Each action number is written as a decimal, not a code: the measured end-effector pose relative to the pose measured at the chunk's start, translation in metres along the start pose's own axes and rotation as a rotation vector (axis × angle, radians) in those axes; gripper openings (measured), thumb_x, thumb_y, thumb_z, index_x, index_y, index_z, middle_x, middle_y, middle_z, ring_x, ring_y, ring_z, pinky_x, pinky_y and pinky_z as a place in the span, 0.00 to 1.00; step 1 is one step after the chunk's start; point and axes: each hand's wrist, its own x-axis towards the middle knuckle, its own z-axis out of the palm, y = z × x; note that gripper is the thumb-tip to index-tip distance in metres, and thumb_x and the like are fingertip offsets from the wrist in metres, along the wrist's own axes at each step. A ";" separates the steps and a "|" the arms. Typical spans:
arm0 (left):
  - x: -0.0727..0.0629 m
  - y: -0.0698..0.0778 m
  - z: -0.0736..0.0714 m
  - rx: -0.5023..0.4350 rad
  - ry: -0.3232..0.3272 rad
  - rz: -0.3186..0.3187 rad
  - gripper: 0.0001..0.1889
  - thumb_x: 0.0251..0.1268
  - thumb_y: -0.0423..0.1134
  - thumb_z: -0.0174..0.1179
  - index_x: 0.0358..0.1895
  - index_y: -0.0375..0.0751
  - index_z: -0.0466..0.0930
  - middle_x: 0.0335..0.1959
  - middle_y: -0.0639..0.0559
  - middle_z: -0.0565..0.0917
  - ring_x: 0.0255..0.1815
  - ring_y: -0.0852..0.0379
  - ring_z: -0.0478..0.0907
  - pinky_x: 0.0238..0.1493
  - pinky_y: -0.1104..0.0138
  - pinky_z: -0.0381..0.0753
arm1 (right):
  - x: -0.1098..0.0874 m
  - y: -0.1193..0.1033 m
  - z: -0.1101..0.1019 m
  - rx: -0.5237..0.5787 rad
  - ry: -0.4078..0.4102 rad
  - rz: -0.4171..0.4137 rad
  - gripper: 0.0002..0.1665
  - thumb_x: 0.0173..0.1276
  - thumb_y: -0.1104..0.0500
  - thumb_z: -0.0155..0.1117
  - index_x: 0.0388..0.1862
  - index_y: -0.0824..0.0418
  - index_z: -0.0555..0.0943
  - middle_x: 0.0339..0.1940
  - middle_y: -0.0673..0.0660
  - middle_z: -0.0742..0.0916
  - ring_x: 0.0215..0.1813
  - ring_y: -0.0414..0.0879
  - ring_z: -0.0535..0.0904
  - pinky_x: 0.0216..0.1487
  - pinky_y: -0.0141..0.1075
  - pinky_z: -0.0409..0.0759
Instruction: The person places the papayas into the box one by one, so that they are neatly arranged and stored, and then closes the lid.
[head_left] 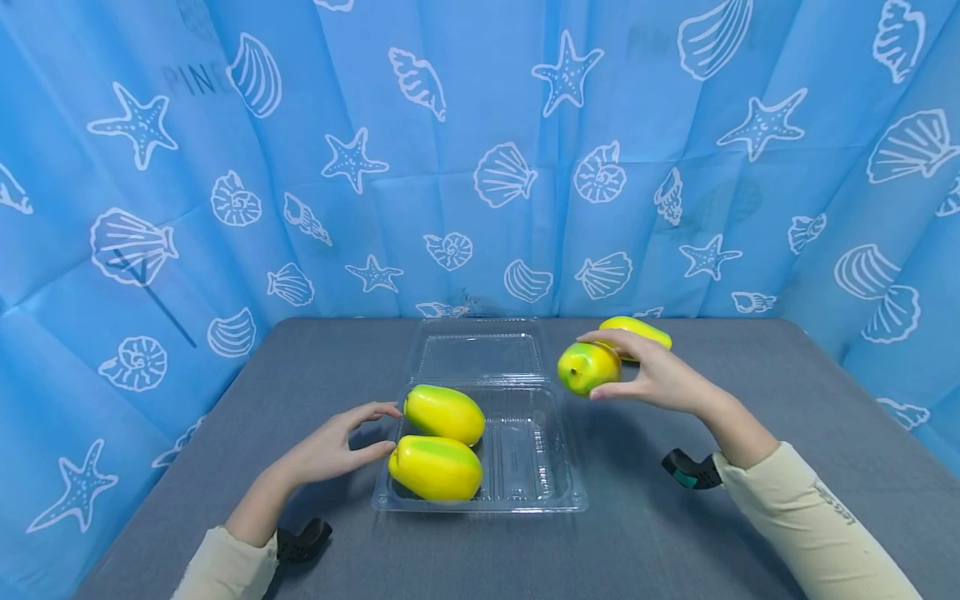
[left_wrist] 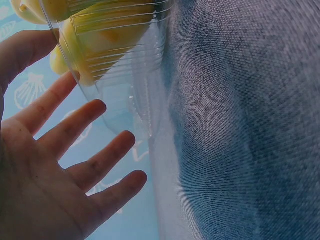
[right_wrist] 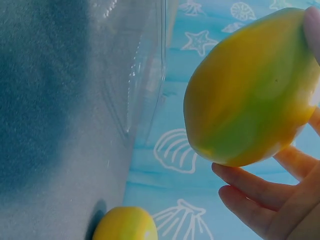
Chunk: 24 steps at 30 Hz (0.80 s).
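My right hand (head_left: 663, 377) grips a yellow-green papaya (head_left: 583, 371) between thumb and fingers, to the right of a clear plastic box (head_left: 517, 458). In the right wrist view the held papaya (right_wrist: 250, 95) is up off the table, fingertips against its underside. Two more papayas lie side by side in the left half of the box, a rear papaya (head_left: 446, 414) and a front papaya (head_left: 438, 469). At the box's left edge is my left hand (head_left: 322, 446), its fingers spread. The left wrist view shows its thumb and index fingertips right at the clear rim (left_wrist: 85, 92).
Another papaya (head_left: 652, 332) lies on the grey table behind my right hand. The box's hinged lid (head_left: 480, 357) lies folded back toward the curtain. A blue curtain (head_left: 465, 167) with white shells stands along the table's far edge. Black wrist devices (head_left: 303, 542) sit below both wrists.
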 end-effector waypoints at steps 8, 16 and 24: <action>-0.001 0.001 0.000 -0.011 -0.005 -0.006 0.22 0.65 0.49 0.55 0.62 0.50 0.68 0.66 0.43 0.70 0.67 0.36 0.64 0.61 0.36 0.63 | 0.002 -0.006 0.002 0.018 -0.010 0.003 0.37 0.53 0.52 0.73 0.61 0.56 0.71 0.53 0.54 0.78 0.49 0.45 0.71 0.49 0.45 0.75; -0.001 0.002 -0.001 -0.014 -0.007 -0.007 0.23 0.65 0.49 0.55 0.62 0.49 0.68 0.66 0.42 0.69 0.67 0.35 0.63 0.61 0.36 0.63 | 0.004 -0.011 0.004 0.044 -0.007 -0.016 0.36 0.54 0.54 0.72 0.61 0.56 0.70 0.54 0.55 0.78 0.50 0.46 0.72 0.50 0.47 0.75; -0.001 0.002 -0.001 -0.013 -0.009 -0.001 0.22 0.66 0.48 0.54 0.62 0.50 0.68 0.67 0.42 0.69 0.67 0.35 0.63 0.61 0.36 0.63 | 0.007 -0.015 0.007 0.034 -0.002 -0.037 0.35 0.54 0.53 0.72 0.61 0.55 0.71 0.55 0.53 0.80 0.49 0.41 0.71 0.50 0.40 0.73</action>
